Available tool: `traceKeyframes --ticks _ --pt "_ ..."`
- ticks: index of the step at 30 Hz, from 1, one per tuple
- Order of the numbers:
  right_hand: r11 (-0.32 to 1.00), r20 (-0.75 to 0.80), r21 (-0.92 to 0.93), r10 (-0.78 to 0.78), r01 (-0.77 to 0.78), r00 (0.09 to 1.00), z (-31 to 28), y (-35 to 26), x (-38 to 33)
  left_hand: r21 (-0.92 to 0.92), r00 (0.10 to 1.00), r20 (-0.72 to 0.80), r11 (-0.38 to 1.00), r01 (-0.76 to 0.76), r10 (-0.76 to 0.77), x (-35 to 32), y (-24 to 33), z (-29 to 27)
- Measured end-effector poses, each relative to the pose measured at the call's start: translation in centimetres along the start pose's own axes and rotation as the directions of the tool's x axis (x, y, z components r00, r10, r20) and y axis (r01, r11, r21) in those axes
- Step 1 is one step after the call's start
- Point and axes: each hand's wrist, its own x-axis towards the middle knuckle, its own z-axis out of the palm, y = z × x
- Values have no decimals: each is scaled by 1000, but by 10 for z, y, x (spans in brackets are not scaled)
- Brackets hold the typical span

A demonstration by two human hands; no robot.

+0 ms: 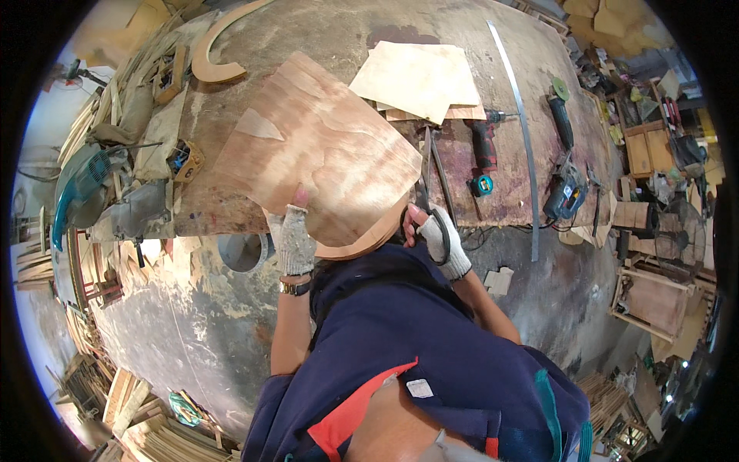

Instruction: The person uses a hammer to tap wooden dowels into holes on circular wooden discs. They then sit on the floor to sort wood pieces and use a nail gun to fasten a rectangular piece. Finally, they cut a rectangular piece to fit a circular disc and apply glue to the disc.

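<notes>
While the left hand [294, 242], in a fingerless knitted glove, pinches the near edge of a thin plywood sheet [319, 150] with fingers closed on it, the sheet tilts over the table [493, 46] edge. The right hand [436, 235], gloved too, has its fingers clenched through the handles of large scissors [428, 181] beside the sheet's curved edge.

Even, diffuse daylight, moderately bright; no hard shadows on the workbench [339, 31]. Strongest light at the left rim — the area there is washed out, near white. Heavy fisheye distortion: the long metal strip [520, 115] bows visibly, and a black vignette rings the frame. Centre sharp; the periphery softens, detail smeared at right and bottom — slight colour fringing.
</notes>
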Motion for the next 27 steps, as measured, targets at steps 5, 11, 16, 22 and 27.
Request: traceKeyframes --ticks 5,11,16,22,27 --pt "968 -28 -245 -70 61 997 -9 18 1 -300 994 -70 952 64 -89 9 39 4" --pt "811 -97 -585 -67 -2 993 -21 -7 -11 -274 973 135 937 218 -187 35 53 -40" --pt "731 74 -651 -208 205 975 -33 -10 -4 0 906 253 936 352 -341 43 69 -65" --pt "644 157 -660 -386 387 909 -16 -22 15 21 890 302 936 352 -342 43 63 -57" --pt "688 146 -622 -367 374 919 -11 -32 19 -8 884 316 930 366 -345 43 66 -53"
